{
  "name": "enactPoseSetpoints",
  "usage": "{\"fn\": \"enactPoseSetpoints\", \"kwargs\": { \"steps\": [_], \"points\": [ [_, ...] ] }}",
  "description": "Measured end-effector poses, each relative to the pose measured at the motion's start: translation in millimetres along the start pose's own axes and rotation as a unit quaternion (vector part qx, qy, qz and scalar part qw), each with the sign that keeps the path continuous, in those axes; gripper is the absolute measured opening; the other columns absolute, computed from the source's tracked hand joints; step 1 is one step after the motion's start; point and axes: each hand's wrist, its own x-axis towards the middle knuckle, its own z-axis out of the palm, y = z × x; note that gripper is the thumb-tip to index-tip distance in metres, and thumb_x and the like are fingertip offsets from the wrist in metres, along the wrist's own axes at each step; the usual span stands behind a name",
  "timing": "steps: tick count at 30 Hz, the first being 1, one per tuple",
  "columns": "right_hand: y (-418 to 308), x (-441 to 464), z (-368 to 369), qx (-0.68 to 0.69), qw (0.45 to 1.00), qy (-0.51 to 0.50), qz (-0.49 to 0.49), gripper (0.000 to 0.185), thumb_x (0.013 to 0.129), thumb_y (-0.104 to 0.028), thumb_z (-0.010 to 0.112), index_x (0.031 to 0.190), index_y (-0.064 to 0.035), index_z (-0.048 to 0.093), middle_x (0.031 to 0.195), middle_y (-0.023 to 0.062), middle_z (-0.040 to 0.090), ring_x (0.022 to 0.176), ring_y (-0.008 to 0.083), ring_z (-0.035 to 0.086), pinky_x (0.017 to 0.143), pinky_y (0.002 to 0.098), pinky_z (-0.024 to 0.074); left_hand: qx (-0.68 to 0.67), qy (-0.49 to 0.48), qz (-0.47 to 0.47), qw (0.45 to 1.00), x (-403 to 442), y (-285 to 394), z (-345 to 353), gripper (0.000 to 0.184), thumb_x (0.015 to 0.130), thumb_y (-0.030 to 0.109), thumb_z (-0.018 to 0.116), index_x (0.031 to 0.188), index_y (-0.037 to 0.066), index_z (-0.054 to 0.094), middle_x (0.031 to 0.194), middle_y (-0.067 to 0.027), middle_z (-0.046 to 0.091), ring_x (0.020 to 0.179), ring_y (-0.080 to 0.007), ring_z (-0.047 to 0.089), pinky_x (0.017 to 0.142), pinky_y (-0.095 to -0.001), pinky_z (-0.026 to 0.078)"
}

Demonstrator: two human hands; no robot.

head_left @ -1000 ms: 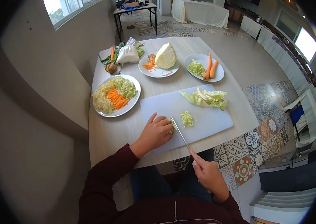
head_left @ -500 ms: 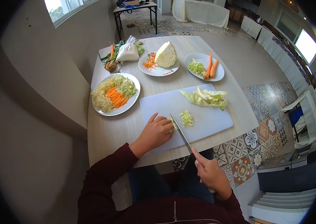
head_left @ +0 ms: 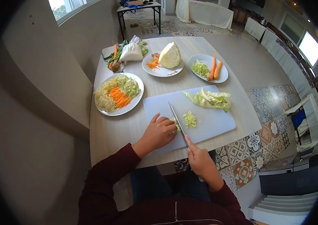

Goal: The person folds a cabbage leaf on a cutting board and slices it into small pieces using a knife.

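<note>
My right hand [head_left: 201, 162] is closed round the handle of a knife [head_left: 176, 117], its blade pointing away from me over the white cutting board [head_left: 157, 105]. Under the curled fingers of my left hand [head_left: 158, 132] is a small piece of cabbage [head_left: 177, 125], mostly hidden, held down on the board beside the blade. Just right of the knife lies a little heap of shredded cabbage [head_left: 190, 119]. Larger cabbage leaves [head_left: 208, 99] rest at the board's far right.
Left of the board stands a plate [head_left: 138, 100] of shredded cabbage and carrot. Behind are a plate [head_left: 148, 71] with a cabbage wedge [head_left: 170, 55] and carrot shreds, and another plate [head_left: 224, 77] with whole carrots [head_left: 214, 70]. A plastic bag [head_left: 131, 52] lies by some vegetables at the back left.
The knife and my right hand have moved forward, so the blade reaches farther across the board. My left hand stays on the cabbage piece. The whole view has shifted slightly.
</note>
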Motion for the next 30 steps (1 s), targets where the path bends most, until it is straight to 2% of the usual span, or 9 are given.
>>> {"fn": "enactPoseSetpoints", "kwargs": {
  "steps": [8, 14, 17, 20, 23, 26, 30],
  "points": [
    [8.2, -39.9, 3.7, -0.057, 0.998, 0.003, -0.017, 0.055, 0.094, -0.013, 0.051, 0.147, -0.0046, 0.041, 0.063, 0.0283, 0.059, 0.062, 0.047, 0.061, 0.062, 0.0563, 0.0486, -0.002, 0.005, -0.001, 1.0, 0.0, 0.6, 0.0, 0.014, 0.08, 0.02, 0.071, 0.092, 0.013, 0.07, 0.107, -0.0009, 0.069, 0.107, -0.0212, 0.062, 0.109, -0.0546, 0.037],
    [7.0, -67.4, -10.7, -0.051, 0.998, -0.021, -0.019, 0.054, 0.094, -0.011, 0.052, 0.146, -0.0002, 0.04, 0.064, 0.0267, 0.06, 0.062, 0.0453, 0.062, 0.06, 0.0554, 0.0484, 0.003, -0.009, -0.007, 1.0, 0.1, 0.2, -0.4, 0.015, 0.08, 0.021, 0.072, 0.094, 0.014, 0.071, 0.11, -0.0009, 0.07, 0.11, -0.021, 0.062, 0.11, -0.0543, 0.037],
    [1.1, -71.3, -13.9, -0.049, 0.998, -0.003, -0.027, 0.05, 0.095, -0.008, 0.05, 0.144, -0.0022, 0.045, 0.061, 0.0254, 0.055, 0.057, 0.0437, 0.058, 0.056, 0.0491, 0.0439, 0.004, -0.006, -0.009, 1.0, 0.1, 1.8, -1.5, 0.013, 0.081, 0.021, 0.071, 0.091, 0.013, 0.071, 0.109, -0.0008, 0.071, 0.11, -0.0224, 0.061, 0.109, -0.0547, 0.037],
    [1.7, -73.2, -10.5, -0.078, 0.996, -0.008, -0.031, 0.05, 0.095, -0.008, 0.051, 0.144, -0.0021, 0.045, 0.06, 0.0248, 0.055, 0.056, 0.0432, 0.058, 0.056, 0.0488, 0.0441, 0.009, 0.01, -0.009, 1.0, -0.8, 1.9, -0.7, 0.011, 0.081, 0.021, 0.07, 0.089, 0.013, 0.071, 0.108, -0.0007, 0.071, 0.111, -0.0246, 0.061, 0.109, -0.0551, 0.036],
    [-2.9, -77.9, -14.7, -0.07, 0.997, -0.019, -0.015, 0.05, 0.094, -0.008, 0.051, 0.144, -0.0023, 0.045, 0.06, 0.0247, 0.055, 0.056, 0.0427, 0.058, 0.056, 0.0486, 0.0443, 0.008, 0.017, -0.007, 1.0, -0.7, 1.5, 1.2, 0.011, 0.08, 0.021, 0.07, 0.089, 0.013, 0.072, 0.107, -0.0007, 0.071, 0.113, -0.0264, 0.06, 0.109, -0.0549, 0.036],
    [-9.7, -83.3, -23.9, -0.067, 0.996, -0.051, 0.001, 0.053, 0.094, -0.011, 0.052, 0.145, -0.0005, 0.042, 0.062, 0.0252, 0.06, 0.058, 0.0448, 0.061, 0.06, 0.0544, 0.0481, 0.007, 0.019, -0.006, 1.0, -1.3, 0.8, 0.7, 0.011, 0.08, 0.021, 0.07, 0.088, 0.013, 0.072, 0.108, -0.0007, 0.071, 0.113, -0.0263, 0.06, 0.109, -0.0543, 0.036],
    [-12.3, -82.4, -28.3, -0.039, 0.998, -0.048, 0.014, 0.052, 0.095, -0.012, 0.052, 0.145, -0.0011, 0.043, 0.061, 0.0253, 0.058, 0.059, 0.0457, 0.06, 0.059, 0.0538, 0.0473, 0.004, 0.012, -0.005, 1.0, -0.8, 2.0, 1.1, 0.01, 0.08, 0.02, 0.07, 0.087, 0.013, 0.071, 0.108, -0.0008, 0.07, 0.11, -0.0251, 0.061, 0.109, -0.0536, 0.037]
  ]
}}
